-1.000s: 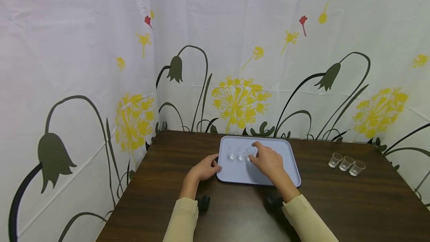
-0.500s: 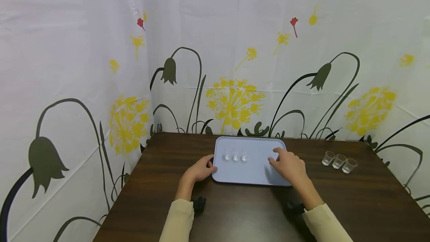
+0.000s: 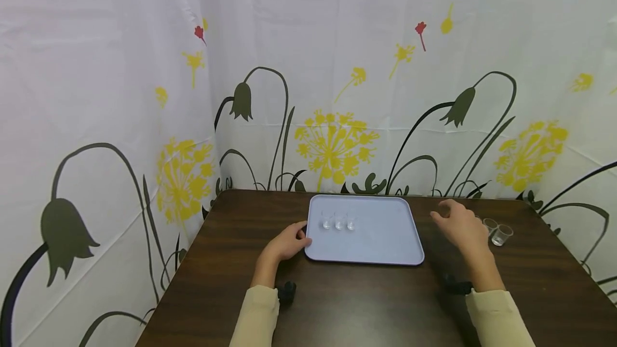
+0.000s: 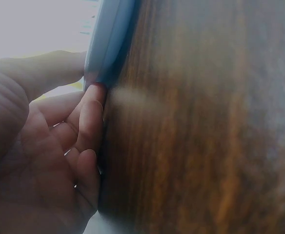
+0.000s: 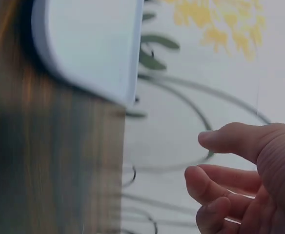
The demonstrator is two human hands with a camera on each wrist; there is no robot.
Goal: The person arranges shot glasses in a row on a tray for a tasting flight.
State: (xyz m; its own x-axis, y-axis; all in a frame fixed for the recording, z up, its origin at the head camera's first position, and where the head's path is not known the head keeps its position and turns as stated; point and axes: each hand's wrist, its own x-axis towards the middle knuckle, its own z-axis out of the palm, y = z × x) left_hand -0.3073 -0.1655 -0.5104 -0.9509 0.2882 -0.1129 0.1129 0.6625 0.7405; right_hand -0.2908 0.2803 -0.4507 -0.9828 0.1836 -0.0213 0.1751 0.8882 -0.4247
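Observation:
A pale blue tray (image 3: 378, 237) lies on the table. At its left edge my left hand (image 3: 285, 241) pinches the rim; in the left wrist view the thumb is on one side of the tray edge (image 4: 106, 39) and the fingers on the other. Three small clear cups stand in a row on the tray's left half, the middle cup (image 3: 339, 223) among them. Right of the tray, my right hand (image 3: 464, 230) is above the table, holding nothing, with thumb and fingers apart. Close behind it are more clear cups (image 3: 502, 235), partly hidden by that hand.
The dark wooden table (image 3: 356, 304) reaches back to a white curtain (image 3: 308, 25) printed with flowers, which also runs along the left side. Black wrist cameras are strapped to both wrists.
My right hand has come away from the cups on the tray and moved right, past the tray's right edge, to the cups there. My left hand stays at the tray's edge.

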